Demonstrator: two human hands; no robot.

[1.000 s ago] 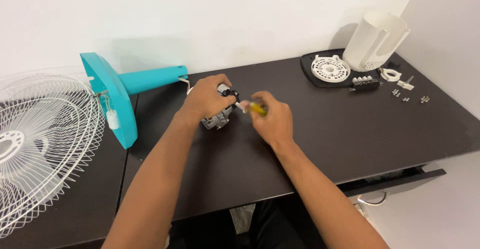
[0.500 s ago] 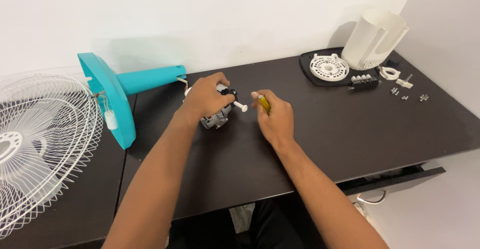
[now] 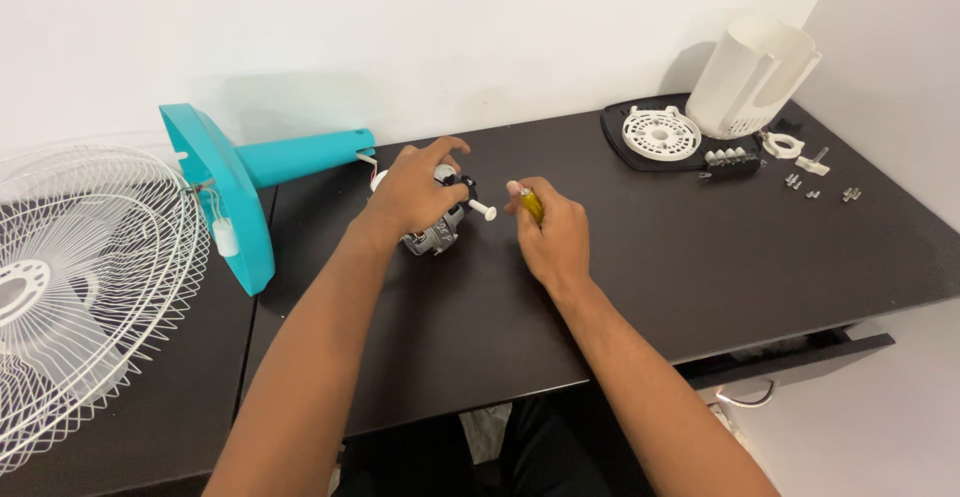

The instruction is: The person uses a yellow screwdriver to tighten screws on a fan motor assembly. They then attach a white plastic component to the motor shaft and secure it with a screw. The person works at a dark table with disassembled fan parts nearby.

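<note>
On the dark table (image 3: 700, 257), near its middle, the left hand (image 3: 415, 192) clamps down over a small grey motor (image 3: 435, 232), fingers curled around its top and sides so that only the lower housing and a black front part show. A white shaft (image 3: 483, 209) sticks out of the motor toward the right, ending in a small knob. Just beside that knob, the right hand (image 3: 552, 237) is closed around a yellow-handled screwdriver (image 3: 529, 203); the handle lies between thumb and forefinger, and the tip is hidden, so whether it touches the shaft cannot be told. The two hands sit close together but do not touch.

Left of the motor lies a teal fan stand (image 3: 240, 182), tipped on its side with its base plate upright and its tube pointing toward the motor; thin wires run from the tube's end to the motor. A white capacitor (image 3: 226, 237) hangs at the base. Farther left, a white wire fan guard (image 3: 80, 297) rests on an adjoining surface.

At the far right corner stand a white plastic housing (image 3: 745, 77) and a white round vented disc (image 3: 661, 133) on a black plate (image 3: 625, 147). Near them lie a white ring (image 3: 781, 144), a black switch block with white keys (image 3: 731, 160) and a few loose screws (image 3: 820, 192). Below the table's right edge a drawer (image 3: 790, 357) stands slightly open.
</note>
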